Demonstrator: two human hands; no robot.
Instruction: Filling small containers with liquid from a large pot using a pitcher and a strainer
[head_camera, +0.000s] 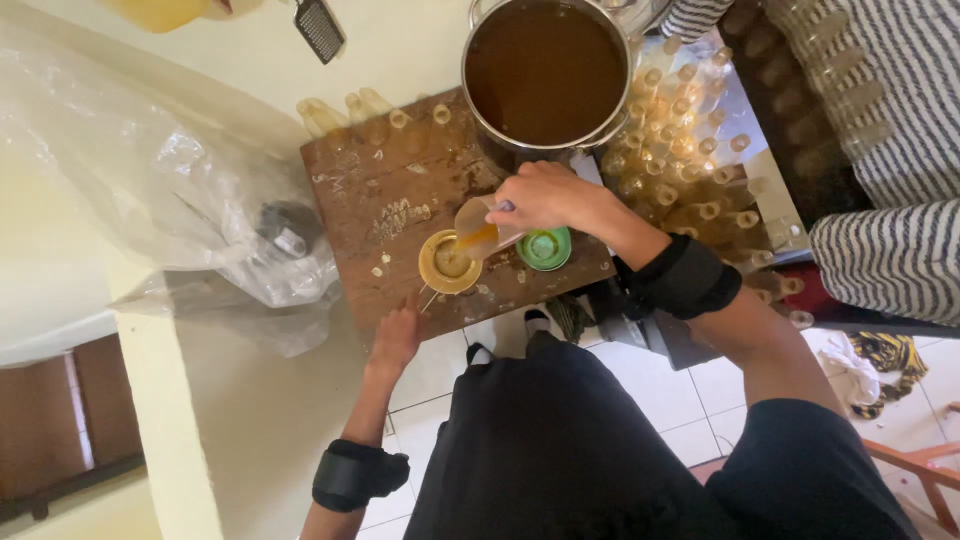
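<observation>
My right hand (545, 195) grips a clear plastic cup (480, 229) tilted to the left, with amber liquid running from it into a yellow funnel (447, 262). The funnel sits on a worn wooden board (395, 205); what it stands in is hidden. My left hand (397, 338) rests on the board's near edge, fingers touching the funnel's thin handle. A green lid (545, 248) lies on the board just under my right wrist. A large metal pot (545, 72) full of brown liquid stands at the board's far side.
Several filled clear bottles (690, 140) stand packed together right of the pot, and a few more (335, 112) line the board's far left edge. A crumpled clear plastic sheet (150, 190) lies to the left. A person in striped clothing (890, 150) sits at the right. White tiles (680, 400) cover the floor.
</observation>
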